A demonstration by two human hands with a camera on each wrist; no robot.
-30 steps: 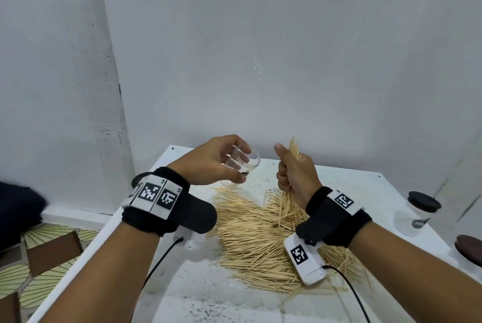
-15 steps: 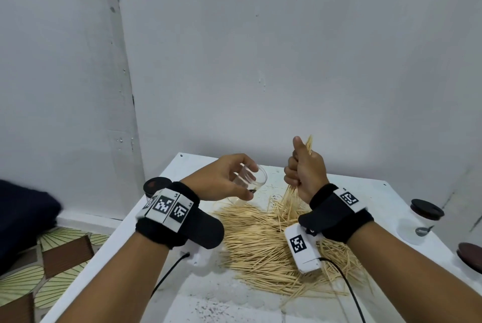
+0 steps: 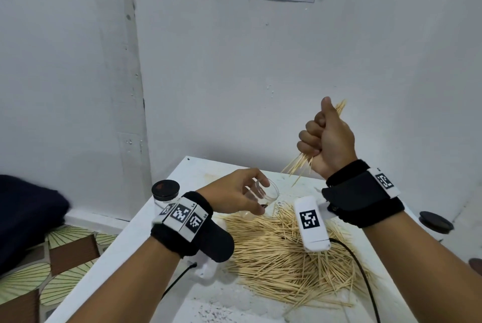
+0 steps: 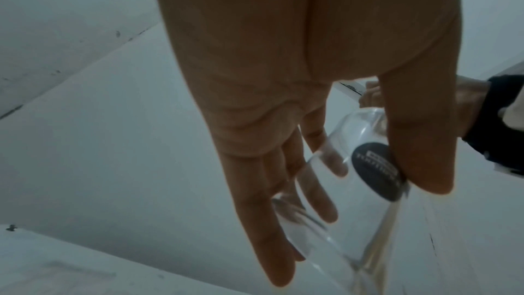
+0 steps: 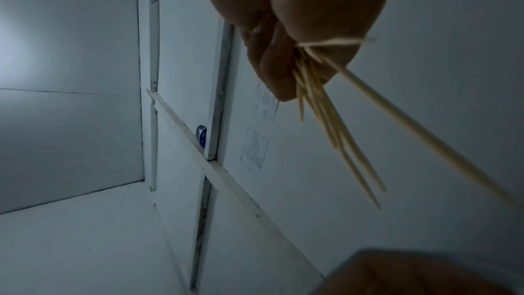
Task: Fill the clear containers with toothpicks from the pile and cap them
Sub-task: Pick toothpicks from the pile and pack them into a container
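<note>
My left hand (image 3: 236, 193) holds an uncapped clear container (image 3: 263, 196) tilted on its side above the far edge of the toothpick pile (image 3: 289, 252); thumb and fingers curl round it. In the left wrist view the container (image 4: 337, 187) shows a dark round label under my thumb. My right hand (image 3: 326, 140) is raised above the table, fist closed round a bundle of toothpicks (image 3: 300, 166) whose ends stick out above and below the fist. The right wrist view shows the same bundle (image 5: 326, 107) fanning out of my right hand (image 5: 289, 37).
A capped clear container with a dark lid (image 3: 165, 192) stands at the white table's (image 3: 146, 268) far left edge. Another dark lid (image 3: 435, 222) shows at the right edge. A black cable (image 3: 362, 278) crosses the pile. The wall is close behind.
My right hand has lifted the toothpick bundle clear of the pile, up and to the right. My left hand keeps holding the tilted container in about the same place.
</note>
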